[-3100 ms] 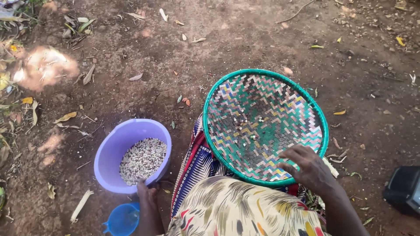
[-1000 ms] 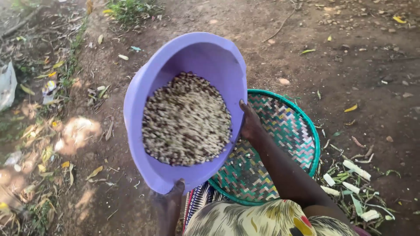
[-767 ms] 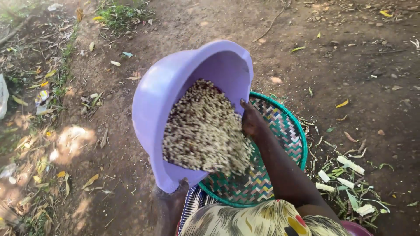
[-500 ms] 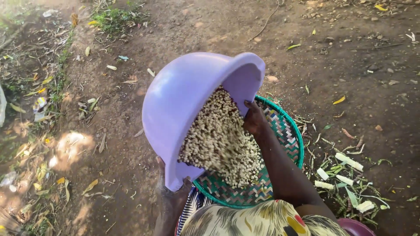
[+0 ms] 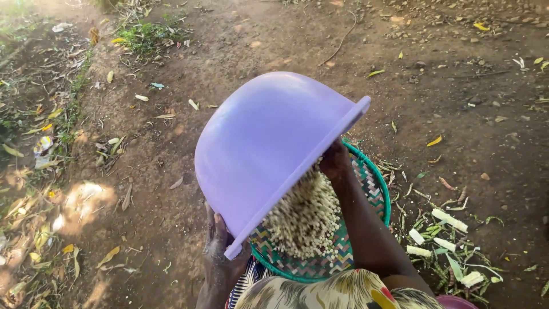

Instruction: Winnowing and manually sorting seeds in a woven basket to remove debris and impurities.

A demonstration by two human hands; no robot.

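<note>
A purple plastic basin (image 5: 266, 143) is tipped almost upside down over a round woven tray (image 5: 377, 189) with a green rim. Pale beans (image 5: 306, 217) are spilling out of it onto the tray in a heap. My left hand (image 5: 220, 246) grips the basin's lower rim near my lap. The upper rim is held by my right hand (image 5: 334, 160), with my forearm reaching across the tray. The tray rests on my knees, over patterned cloth (image 5: 337, 292).
Bare brown earth lies all around, with scattered dry leaves and twigs. Cut green and white plant scraps (image 5: 449, 246) lie on the ground to the right of the tray. Grass and leaf litter (image 5: 40, 143) run along the left edge.
The basin was lifted from the ground at my left, brought over the tray and tilted ever further. The beans that filled it are now sliding out onto the tray.
</note>
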